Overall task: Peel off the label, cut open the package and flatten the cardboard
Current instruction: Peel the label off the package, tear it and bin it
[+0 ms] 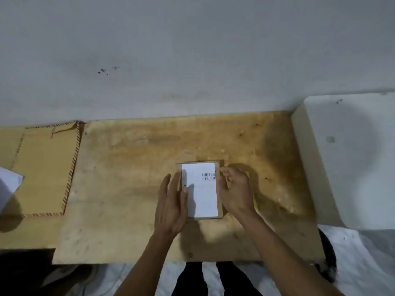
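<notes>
A small cardboard package (pixel 220 210) lies flat near the middle of the plywood board (pixel 128 189), its top face almost wholly covered by a white shipping label (pixel 202 195) with two barcodes toward the far right corner; the label appears fully adhered, no corner visibly lifted. The left hand (pixel 171 208) rests open against the package's left edge, fingers extended, thumb tip on the label's left margin, gripping nothing; the right hand (pixel 235 189) sits at the right edge with fingers curled near the far right corner; whether they pinch a label corner cannot be told. A yellow object (pixel 255 199), possibly a cutter, shows beneath the right hand; its identity is unclear. Flattened cardboard (pixel 47 167) lies well apart at the left. Risks, as judged: the label may tear into strips if pulled steeply or quickly; the light package may slide or lift with the pull if the left hand bears down too little; fingernail picking may delaminate the cardboard face.
</notes>
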Tool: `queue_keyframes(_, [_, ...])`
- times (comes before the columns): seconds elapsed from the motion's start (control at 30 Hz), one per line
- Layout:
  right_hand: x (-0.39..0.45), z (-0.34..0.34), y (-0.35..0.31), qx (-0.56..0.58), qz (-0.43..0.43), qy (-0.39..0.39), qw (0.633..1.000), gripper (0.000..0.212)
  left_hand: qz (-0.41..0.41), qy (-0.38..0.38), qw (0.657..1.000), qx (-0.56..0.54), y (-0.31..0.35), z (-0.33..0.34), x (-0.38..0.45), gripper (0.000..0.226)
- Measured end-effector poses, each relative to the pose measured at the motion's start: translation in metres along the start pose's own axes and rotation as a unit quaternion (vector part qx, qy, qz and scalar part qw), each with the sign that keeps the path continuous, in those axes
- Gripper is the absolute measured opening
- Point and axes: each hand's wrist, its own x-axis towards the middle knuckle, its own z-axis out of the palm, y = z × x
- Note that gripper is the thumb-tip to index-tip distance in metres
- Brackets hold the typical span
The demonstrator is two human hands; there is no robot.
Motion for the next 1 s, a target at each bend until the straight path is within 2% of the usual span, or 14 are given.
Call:
queue_keyframes(0.27, [0.025,0.029,-0.004,-0.04,0.007,0.045,0.998,0.017,0.01,-0.013,0.999,-0.041,-0.023,0.027,0.011,0.058])
queue_keyframes(0.6, [0.028,0.043,-0.007,-0.07,0.066,0.07,0.993,0.016,-0.013,-0.016,0.999,-0.039,-0.029,0.035,0.011,0.06])
queue_keyframes(0.87, [0.036,0.05,-0.008,-0.062,0.093,0.077,0.991,0.004,-0.005,-0.013,1.0,-0.026,-0.029,0.037,0.012,0.06])
queue_keyframes(1.0, [0.039,0.052,-0.009,-0.076,0.1,0.076,0.989,0.019,-0.002,-0.01,1.0,-0.023,-0.03,0.039,0.012,0.06])
